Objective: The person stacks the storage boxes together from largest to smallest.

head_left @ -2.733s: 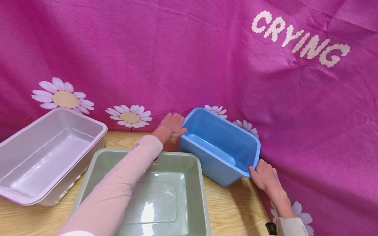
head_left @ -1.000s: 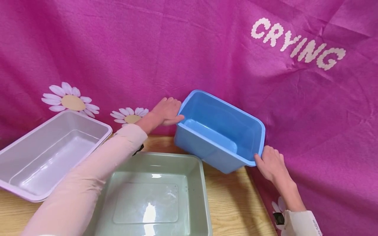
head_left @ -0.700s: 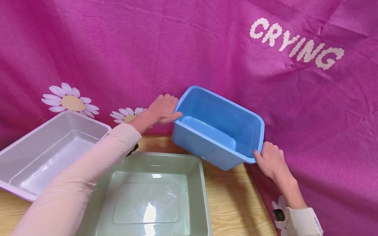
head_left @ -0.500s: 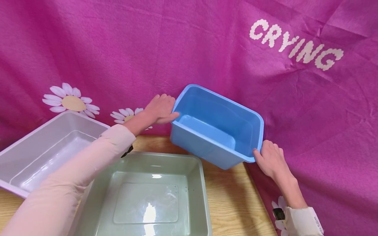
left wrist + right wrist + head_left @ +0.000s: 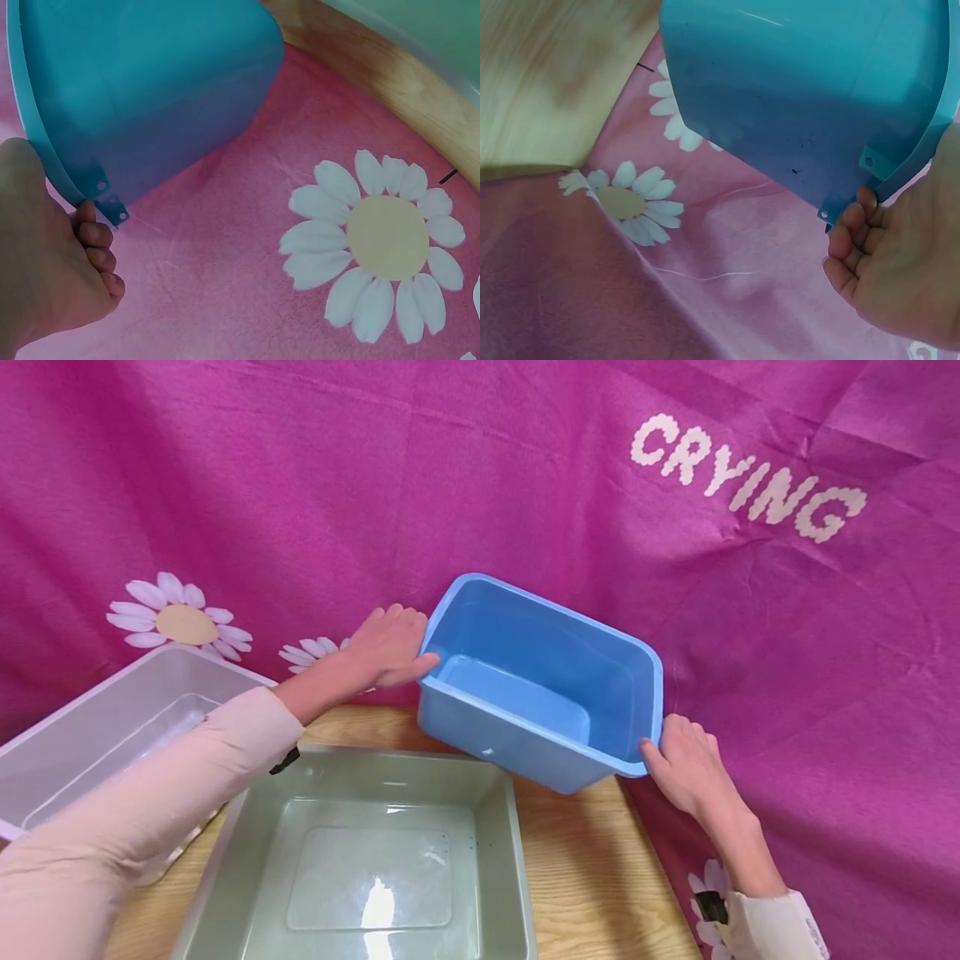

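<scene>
Together, in the head view, our left hand (image 5: 390,647) and right hand (image 5: 686,764) grip the blue bin (image 5: 502,739) at its left and right ends, at the table's (image 5: 577,868) far right, beyond the green bin (image 5: 498,852); the grey bin (image 5: 112,727) sits left. In the left wrist view, we curl our fingers (image 5: 97,244) at the rim (image 5: 24,82). In the right wrist view, we curl them likewise, beside a tab (image 5: 876,161).

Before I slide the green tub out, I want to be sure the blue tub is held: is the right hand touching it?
Touching. The right wrist view shows the right hand with fingers curled under the rim of the blue tub.
</scene>
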A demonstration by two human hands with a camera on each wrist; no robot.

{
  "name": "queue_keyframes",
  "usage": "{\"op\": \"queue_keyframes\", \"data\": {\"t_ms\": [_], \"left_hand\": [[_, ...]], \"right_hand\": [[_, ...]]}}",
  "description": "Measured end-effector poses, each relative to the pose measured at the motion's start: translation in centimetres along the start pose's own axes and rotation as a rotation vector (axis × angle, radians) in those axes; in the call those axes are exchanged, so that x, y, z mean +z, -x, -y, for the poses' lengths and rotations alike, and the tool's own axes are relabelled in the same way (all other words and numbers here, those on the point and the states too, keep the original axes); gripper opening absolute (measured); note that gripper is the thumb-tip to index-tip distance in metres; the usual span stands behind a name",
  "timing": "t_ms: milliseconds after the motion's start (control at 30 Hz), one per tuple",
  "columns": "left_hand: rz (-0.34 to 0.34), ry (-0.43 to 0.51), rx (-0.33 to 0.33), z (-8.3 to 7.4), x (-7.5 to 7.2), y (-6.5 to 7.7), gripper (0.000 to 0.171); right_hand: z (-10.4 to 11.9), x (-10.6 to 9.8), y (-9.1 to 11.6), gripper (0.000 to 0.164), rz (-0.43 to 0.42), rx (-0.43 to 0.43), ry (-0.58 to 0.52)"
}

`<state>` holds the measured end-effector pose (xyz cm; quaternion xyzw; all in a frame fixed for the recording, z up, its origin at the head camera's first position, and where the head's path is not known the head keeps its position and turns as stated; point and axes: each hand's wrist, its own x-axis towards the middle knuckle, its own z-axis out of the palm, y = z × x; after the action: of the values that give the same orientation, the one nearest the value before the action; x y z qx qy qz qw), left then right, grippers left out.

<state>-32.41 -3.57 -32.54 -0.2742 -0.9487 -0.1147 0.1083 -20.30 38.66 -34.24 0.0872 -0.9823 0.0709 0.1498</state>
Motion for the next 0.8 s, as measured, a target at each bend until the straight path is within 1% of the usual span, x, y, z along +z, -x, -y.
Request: {"op": "queue_keyframes", "data": {"t_ms": [100,200,400,533,667,800], "left_hand": [[0.024,0.011,-0.021,0.0,-0.5,0.9,0.034],[0.027,0.023,-0.032,-0.1,-0.8,1.7,0.033],[-0.004,0.035,-0.026,0.0,-1.4,3.4,0.031],[-0.022,0.043,-0.031,0.1,-1.7,4.5,0.031],[-0.021,0.068,-0.06,-0.1,-2.1,5.7,0.03],[-0.025,0.084,-0.087,-0.5,-2.7,7.0,0.03]], "right_hand": [[0.4,-0.2,0.1,0.023,0.02,-0.003,-0.003],[0.8,-0.2,0.2,0.023,0.039,-0.005,-0.007],[1.5,-0.2,0.4,0.024,0.055,-0.016,-0.017],[2.1,-0.3,0.6,0.024,0.05,-0.04,-0.027],[2.6,-0.3,0.7,0.023,0.037,-0.066,-0.037],[2.9,-0.5,0.8,0.02,0.041,-0.079,-0.039]]}}
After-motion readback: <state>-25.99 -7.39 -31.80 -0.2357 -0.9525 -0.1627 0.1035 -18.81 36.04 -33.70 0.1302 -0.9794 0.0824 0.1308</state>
